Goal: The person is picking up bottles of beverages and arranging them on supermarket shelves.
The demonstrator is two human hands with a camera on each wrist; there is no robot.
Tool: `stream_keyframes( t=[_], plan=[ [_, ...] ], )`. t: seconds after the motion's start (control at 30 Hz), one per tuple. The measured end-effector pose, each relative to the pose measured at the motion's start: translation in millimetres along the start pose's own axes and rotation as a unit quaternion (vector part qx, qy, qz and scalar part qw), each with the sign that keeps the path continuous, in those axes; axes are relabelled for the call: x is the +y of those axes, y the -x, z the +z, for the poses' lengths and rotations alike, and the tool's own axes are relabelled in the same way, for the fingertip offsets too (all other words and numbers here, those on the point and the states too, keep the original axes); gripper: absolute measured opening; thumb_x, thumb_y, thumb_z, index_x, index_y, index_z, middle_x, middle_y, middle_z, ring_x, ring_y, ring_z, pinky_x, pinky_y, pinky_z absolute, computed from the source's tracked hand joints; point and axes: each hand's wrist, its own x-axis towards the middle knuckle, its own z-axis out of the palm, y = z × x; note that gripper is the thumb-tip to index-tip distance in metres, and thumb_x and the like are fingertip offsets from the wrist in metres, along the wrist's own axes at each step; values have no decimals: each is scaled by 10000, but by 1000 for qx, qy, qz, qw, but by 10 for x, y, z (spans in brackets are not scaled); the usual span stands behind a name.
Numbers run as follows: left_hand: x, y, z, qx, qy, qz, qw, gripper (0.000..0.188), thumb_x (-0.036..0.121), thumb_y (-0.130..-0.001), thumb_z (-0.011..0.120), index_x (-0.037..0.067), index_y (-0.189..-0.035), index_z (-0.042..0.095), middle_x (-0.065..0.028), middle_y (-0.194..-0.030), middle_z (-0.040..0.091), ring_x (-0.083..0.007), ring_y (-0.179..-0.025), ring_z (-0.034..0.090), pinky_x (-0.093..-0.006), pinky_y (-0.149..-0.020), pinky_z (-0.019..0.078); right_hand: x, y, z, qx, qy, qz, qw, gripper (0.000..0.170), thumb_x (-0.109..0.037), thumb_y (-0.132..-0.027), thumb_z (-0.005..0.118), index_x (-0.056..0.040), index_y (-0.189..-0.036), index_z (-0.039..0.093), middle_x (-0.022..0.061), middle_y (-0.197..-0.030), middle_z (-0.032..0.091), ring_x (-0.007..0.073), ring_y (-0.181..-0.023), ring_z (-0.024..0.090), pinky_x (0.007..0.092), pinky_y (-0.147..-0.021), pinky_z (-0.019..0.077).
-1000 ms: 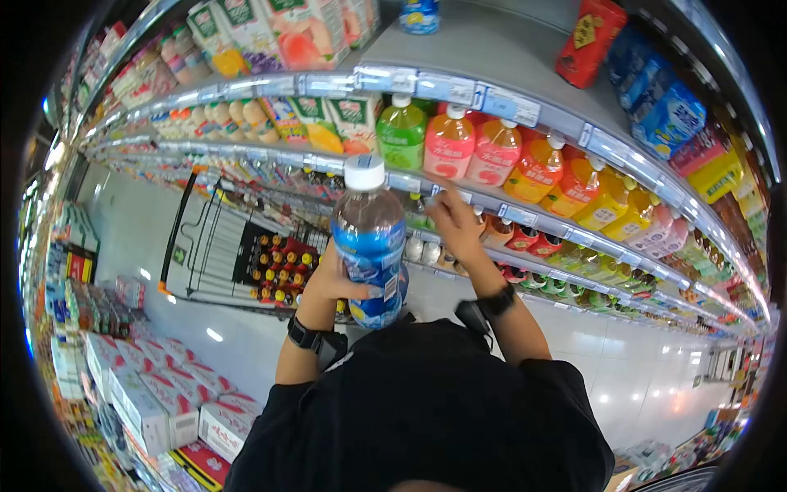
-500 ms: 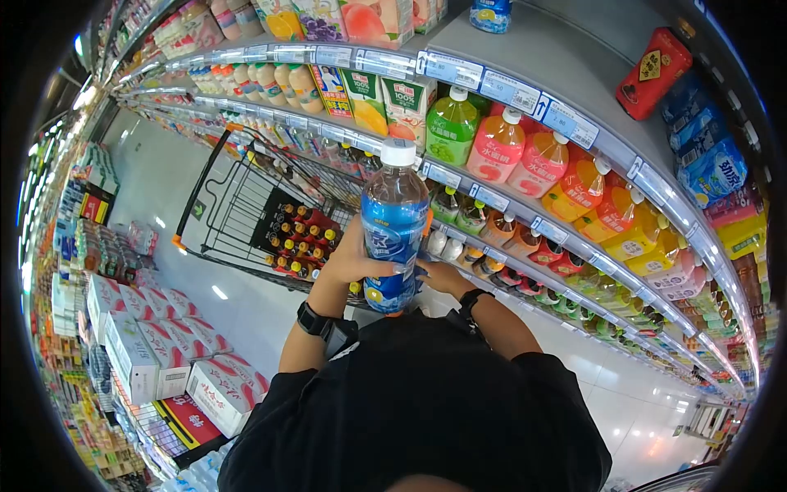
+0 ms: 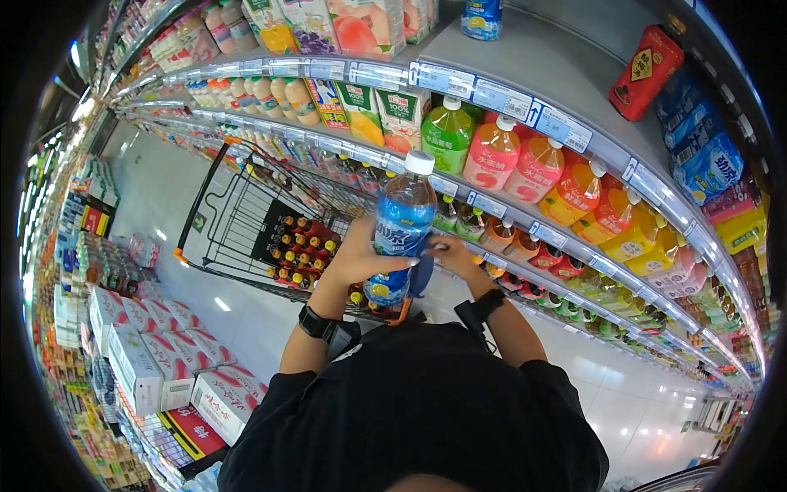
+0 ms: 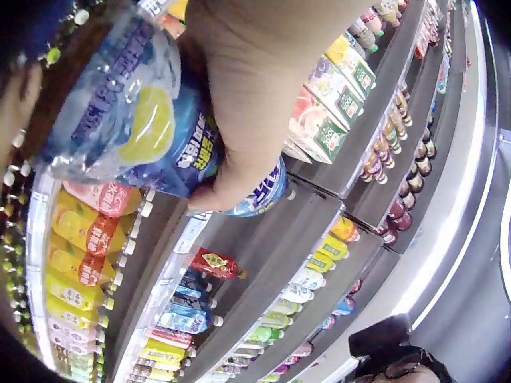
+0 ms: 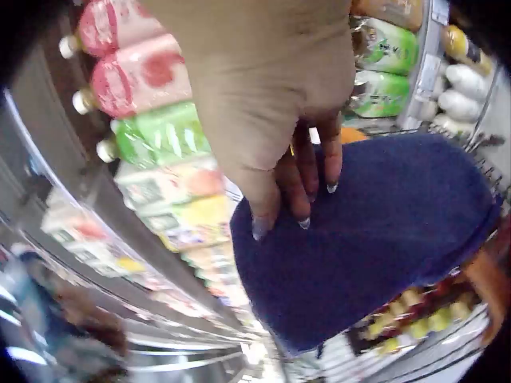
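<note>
My left hand [image 3: 361,254] grips a large plastic bottle [image 3: 407,217] round its middle, thumb across the front. The bottle is upright, with a white cap, brownish drink and a blue label; its lemon-printed lower part fills the left wrist view's upper left. Behind and right of it, my right hand [image 3: 455,256] has curled fingers at a dark blue fabric piece [image 5: 375,231]. In the right wrist view, thumb and fingertips gather near the fabric's upper edge. From the head, the bottle partly hides this fabric [image 3: 421,279].
A black wire shopping cart [image 3: 217,246] with orange trim holds many dark bottles with red and yellow caps [image 3: 303,246]. Shelves of juice bottles [image 3: 533,168] and cartons [image 3: 361,29] curve along the right and front. Stacked white-and-red boxes [image 3: 193,353] stand on the left.
My right hand has come down from near the shelf edge to the blue fabric beside the bottle. The bottle has shifted right in the head view, its label turning; the view itself has moved.
</note>
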Motion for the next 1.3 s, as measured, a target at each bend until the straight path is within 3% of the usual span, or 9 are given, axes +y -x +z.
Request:
stream_keyframes(
  t=[0.2, 0.3, 0.33, 0.43, 0.63, 0.93, 1.2, 1.27, 1.3],
  plan=[
    [-1, -72, 80, 43, -271, 1, 962, 577, 377, -567, 774, 5, -967, 590, -177, -859, 641, -328, -794, 628, -385, -726, 483, -1459, 242, -503, 69, -442, -133, 884, 220, -48, -830, 610, -19, -1047, 585, 68, -1022, 625, 129, -886, 579, 280, -821, 464],
    [43, -109, 219, 44, -364, -14, 930, 614, 477, -558, 734, 26, -951, 595, -184, -835, 629, -365, -775, 609, -428, -705, 481, -1785, 257, -422, 74, -296, -180, 935, 348, -59, -801, 644, -35, -1131, 536, 77, -1078, 586, 150, -955, 556, 292, -881, 436],
    [40, -125, 273, 43, -382, -10, 923, 610, 480, -558, 729, 29, -946, 596, -186, -840, 629, -363, -779, 610, -426, -704, 482, -2028, 259, -358, 67, -162, -191, 966, 563, -46, -747, 694, -52, -1242, 428, 94, -1114, 535, 184, -1033, 523, 322, -937, 401],
    [-43, -114, 345, 52, -414, 22, 909, 575, 480, -559, 717, 56, -931, 610, -169, -796, 635, -348, -733, 623, -422, -649, 498, -2276, 176, 56, 269, -73, -232, 932, 765, -17, -699, 728, -67, -1324, 290, 108, -1111, 504, 212, -1063, 501, 346, -969, 370],
    [-147, -118, 417, 45, -488, 33, 871, 492, 439, -588, 701, 107, -943, 625, -128, -737, 640, -320, -665, 633, -389, -599, 515, -2101, 89, -50, 194, -359, -82, 909, 558, -7, -741, 691, -25, -1218, 402, 107, -1062, 559, 185, -964, 575, 305, -840, 483],
    [-220, -108, 348, -38, -312, 158, 936, 565, 344, -533, 759, 49, -989, 603, -132, -730, 628, -301, -672, 631, -357, -624, 503, -2258, 160, -269, 55, -379, -94, 919, 641, -47, -713, 696, 7, -1277, 397, 104, -1073, 578, 191, -1000, 564, 324, -888, 451],
    [-190, -99, 330, -140, -16, 40, 989, 572, 205, -553, 796, -23, -1028, 576, -115, -938, 643, -193, -827, 617, -288, -771, 467, -2079, 183, -298, -28, -437, -132, 889, 816, -157, -653, 726, -7, -1343, 318, 118, -1150, 534, 219, -1059, 541, 339, -942, 414],
    [-245, -58, 346, -172, 93, -20, 980, 625, 161, -551, 793, -19, -1094, 543, -106, -993, 633, -189, -892, 601, -308, -826, 455, -2071, 194, -219, 7, -481, -84, 873, 657, -172, -757, 643, -4, -1323, 353, 109, -1124, 538, 186, -1017, 546, 299, -902, 431],
    [-299, -39, 351, -182, 132, -53, 973, 675, 141, -546, 790, -16, -1141, 514, -109, -1012, 627, -203, -928, 597, -329, -854, 451, -1681, 30, -337, 36, -200, -162, 966, 552, -189, -830, 569, -10, -1312, 369, 111, -1129, 537, 177, -1005, 545, 285, -884, 439]
  ],
)
